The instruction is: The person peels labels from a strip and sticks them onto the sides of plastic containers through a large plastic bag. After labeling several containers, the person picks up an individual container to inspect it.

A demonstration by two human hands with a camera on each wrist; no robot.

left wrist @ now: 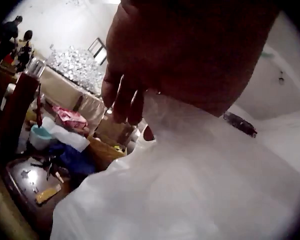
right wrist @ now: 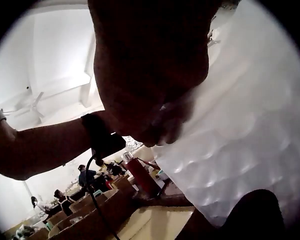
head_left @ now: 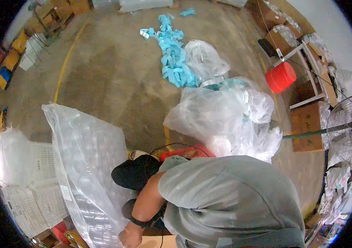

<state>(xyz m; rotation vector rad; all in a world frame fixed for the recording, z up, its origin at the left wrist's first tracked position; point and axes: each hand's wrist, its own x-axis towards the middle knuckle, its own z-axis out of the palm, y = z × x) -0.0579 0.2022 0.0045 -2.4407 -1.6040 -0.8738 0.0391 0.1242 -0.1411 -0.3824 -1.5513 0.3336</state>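
Observation:
A clear plastic bag with rounded bulges (head_left: 93,153) stretches down the left of the head view. At its lower end is a hand (head_left: 130,237) with a black wristband; which hand cannot be told there. In the left wrist view my left hand (left wrist: 180,55), fingers curled, grips the edge of whitish plastic (left wrist: 190,175). In the right wrist view my right hand (right wrist: 150,75) pinches the edge of bulging translucent plastic (right wrist: 240,135) with bent fingers, partly in shadow. The other forearm (right wrist: 45,147) reaches in beside it.
Crumpled clear bags (head_left: 221,111) and blue strips (head_left: 174,62) lie on the floor. A red drum (head_left: 281,77), a fan (head_left: 349,128) and cartons (head_left: 308,128) stand right. White sacks (head_left: 35,194) are at left. Distant people (right wrist: 85,175) appear in the right wrist view.

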